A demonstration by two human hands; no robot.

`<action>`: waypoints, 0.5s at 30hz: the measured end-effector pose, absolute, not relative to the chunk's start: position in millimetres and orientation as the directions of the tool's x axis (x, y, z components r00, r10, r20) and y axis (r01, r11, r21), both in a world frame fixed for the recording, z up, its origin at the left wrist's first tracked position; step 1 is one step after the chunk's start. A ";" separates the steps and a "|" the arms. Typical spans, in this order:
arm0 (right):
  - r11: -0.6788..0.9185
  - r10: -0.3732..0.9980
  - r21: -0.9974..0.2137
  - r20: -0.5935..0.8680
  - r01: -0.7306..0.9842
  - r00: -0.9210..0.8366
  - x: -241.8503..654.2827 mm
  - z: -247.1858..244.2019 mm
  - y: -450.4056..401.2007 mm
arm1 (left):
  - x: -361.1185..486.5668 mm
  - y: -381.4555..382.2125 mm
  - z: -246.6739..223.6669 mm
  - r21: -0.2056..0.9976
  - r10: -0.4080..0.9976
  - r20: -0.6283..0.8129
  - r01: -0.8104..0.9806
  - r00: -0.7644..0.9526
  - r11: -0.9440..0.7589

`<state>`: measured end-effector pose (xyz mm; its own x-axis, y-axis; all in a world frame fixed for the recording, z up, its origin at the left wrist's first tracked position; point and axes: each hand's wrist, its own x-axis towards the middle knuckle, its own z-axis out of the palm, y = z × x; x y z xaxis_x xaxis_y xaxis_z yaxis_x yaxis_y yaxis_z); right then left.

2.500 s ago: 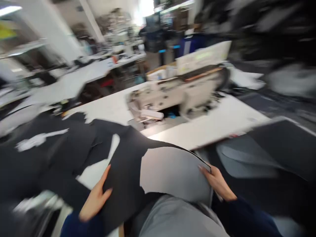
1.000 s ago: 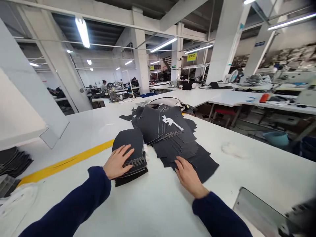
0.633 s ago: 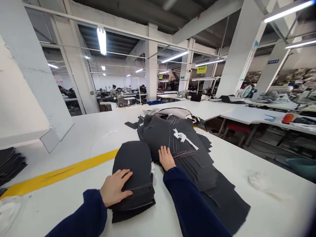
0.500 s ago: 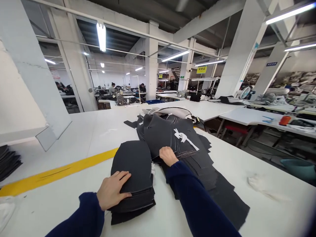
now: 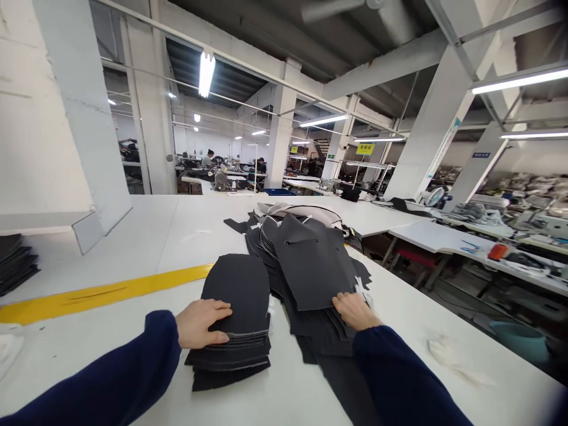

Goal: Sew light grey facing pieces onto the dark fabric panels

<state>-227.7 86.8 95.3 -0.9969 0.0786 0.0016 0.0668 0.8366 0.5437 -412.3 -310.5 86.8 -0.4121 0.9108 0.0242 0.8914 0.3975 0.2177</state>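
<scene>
In the head view my left hand point(image 5: 203, 323) lies on a stack of dark fabric pieces point(image 5: 237, 284) with rounded tops, its fingers spread over the upper piece and its thumb at the near edge. My right hand point(image 5: 356, 310) pinches the near corner of a dark fabric panel point(image 5: 306, 275). This panel is the top one on a larger, fanned-out pile of dark panels point(image 5: 319, 337). A white tie strip point(image 5: 364, 291) shows beside my right hand, partly covered by the pile.
Yellow tape point(image 5: 110, 295) crosses the white table point(image 5: 155, 367). Another dark stack point(image 5: 16, 263) sits at far left by a pillar. A pale scrap point(image 5: 455, 358) lies at right. Behind the pile is light grey material point(image 5: 310, 212). People work at machines far back.
My right hand has moved right and toward me, pulling the top panel's corner along; the white tie is now mostly covered. My left hand stays on the rounded stack. The view has shifted slightly.
</scene>
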 end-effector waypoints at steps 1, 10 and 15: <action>0.834 0.061 0.550 -0.006 0.047 -0.998 -233.2 98.9 82.3 | -413.2 -309.7 88.1 0.229 0.912 0.029 0.891 -0.408 0.392; 0.800 -0.069 0.592 -0.071 -0.098 -0.995 -147.4 69.3 53.1 | -406.6 -304.3 84.4 0.170 0.905 0.029 0.894 -0.424 0.414; 0.844 -0.181 0.536 0.296 0.006 -0.938 -17.2 -34.1 69.6 | -419.3 -303.3 87.0 0.191 0.929 0.031 0.915 -0.368 0.355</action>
